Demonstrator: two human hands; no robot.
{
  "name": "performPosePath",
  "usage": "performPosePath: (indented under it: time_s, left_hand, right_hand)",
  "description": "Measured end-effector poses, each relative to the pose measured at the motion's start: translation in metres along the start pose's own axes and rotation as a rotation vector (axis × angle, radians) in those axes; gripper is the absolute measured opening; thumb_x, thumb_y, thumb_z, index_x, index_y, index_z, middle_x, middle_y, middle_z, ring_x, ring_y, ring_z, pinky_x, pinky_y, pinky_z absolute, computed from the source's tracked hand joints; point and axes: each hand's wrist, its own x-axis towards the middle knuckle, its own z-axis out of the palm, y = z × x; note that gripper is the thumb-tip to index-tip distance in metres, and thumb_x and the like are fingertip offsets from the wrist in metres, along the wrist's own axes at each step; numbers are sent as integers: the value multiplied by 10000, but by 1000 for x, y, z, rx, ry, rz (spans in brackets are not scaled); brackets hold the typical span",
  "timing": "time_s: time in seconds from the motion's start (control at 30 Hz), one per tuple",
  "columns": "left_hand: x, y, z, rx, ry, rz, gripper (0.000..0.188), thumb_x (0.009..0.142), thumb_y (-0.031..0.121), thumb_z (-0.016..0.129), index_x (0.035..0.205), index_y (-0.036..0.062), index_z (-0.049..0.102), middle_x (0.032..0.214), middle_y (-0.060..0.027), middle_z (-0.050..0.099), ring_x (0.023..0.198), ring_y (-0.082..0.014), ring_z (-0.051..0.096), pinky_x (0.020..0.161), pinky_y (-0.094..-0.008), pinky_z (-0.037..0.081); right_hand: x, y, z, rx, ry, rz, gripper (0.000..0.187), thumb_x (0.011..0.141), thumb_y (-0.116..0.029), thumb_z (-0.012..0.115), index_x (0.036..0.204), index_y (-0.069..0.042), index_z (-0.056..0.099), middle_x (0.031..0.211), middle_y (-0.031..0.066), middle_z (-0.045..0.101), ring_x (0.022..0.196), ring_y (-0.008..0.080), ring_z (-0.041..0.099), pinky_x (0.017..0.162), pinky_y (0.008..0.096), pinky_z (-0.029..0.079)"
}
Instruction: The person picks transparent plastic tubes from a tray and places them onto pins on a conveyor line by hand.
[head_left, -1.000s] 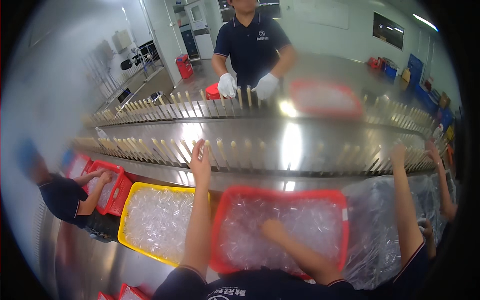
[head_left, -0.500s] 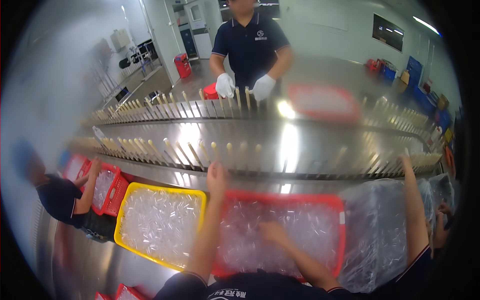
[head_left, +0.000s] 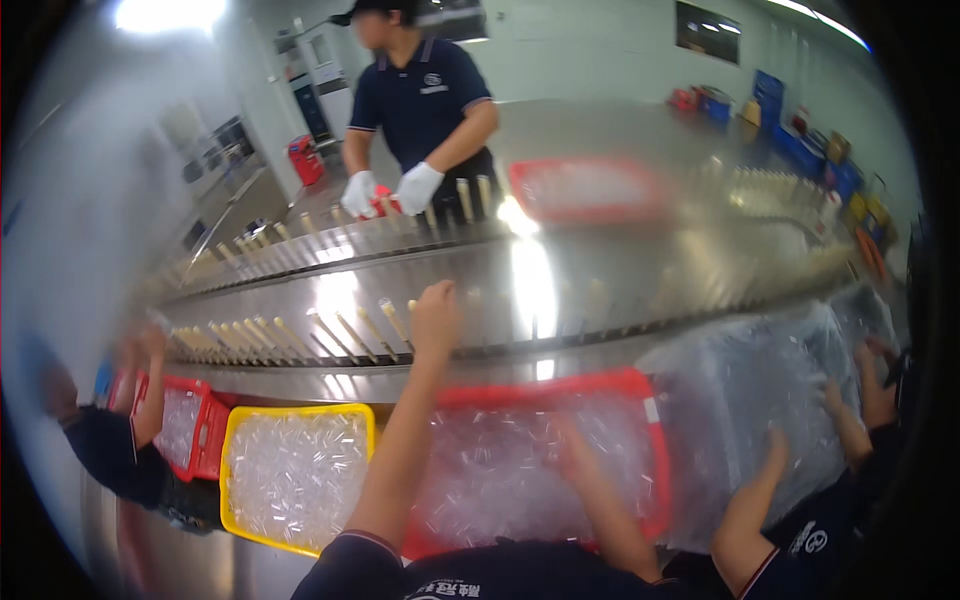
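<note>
My left hand (head_left: 436, 312) is raised at the row of upright rods, its fingers curled together; what they hold, if anything, is hidden. Just left of it stands a tan-tipped rod (head_left: 392, 318) with what looks like a clear sleeve around its top. More tan-tipped rods (head_left: 287, 336) run leftward along the steel line. Over the red basket (head_left: 655, 440), among many short clear plastic tubes (head_left: 500, 480), is my right hand (head_left: 572, 448), smeared by motion. Its fingers cannot be made out.
A yellow basket (head_left: 372, 425) of clear tubes stands left of the red one. Clear plastic bags (head_left: 700, 410) lie to the right, with other people's hands over them. Opposite, a gloved co-worker (head_left: 420, 110) stands behind another rod row. Another red basket (head_left: 640, 205) sits farther back.
The whole view has shifted and tilted. My left hand sits higher against the rod row, and my right hand has moved within the basket. The co-worker opposite has turned to the left.
</note>
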Motion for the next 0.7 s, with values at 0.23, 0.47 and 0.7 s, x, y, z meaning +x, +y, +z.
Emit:
performPosePath:
  time_s: [0.23,0.47,0.7]
  left_hand:
    - [-9,50,27,21,95,88,214,808,170,483,957,38,564,925,-118,580,781,-278,568,696,-345,436]
    - [-133,74,39,-400,-303,-18,335,826,255,515,1061,17,534,955,-81,585,840,-118,537,695,-271,434]
    - [-220,134,14,-767,-504,-407,357,758,162,612,1085,44,532,991,-57,587,874,-126,553,762,-249,432]
  right_hand:
    - [-39,-40,-6,451,-4,10,296,827,-340,484,1078,-189,442,971,61,533,753,193,546,501,276,414]
    - [-52,-67,-16,-53,-49,-61,310,852,-364,447,1085,-160,438,958,51,531,715,149,546,477,252,412]
    - [-58,-86,-27,-465,-162,77,331,854,-282,452,1135,-109,430,910,49,536,660,141,561,487,236,425]
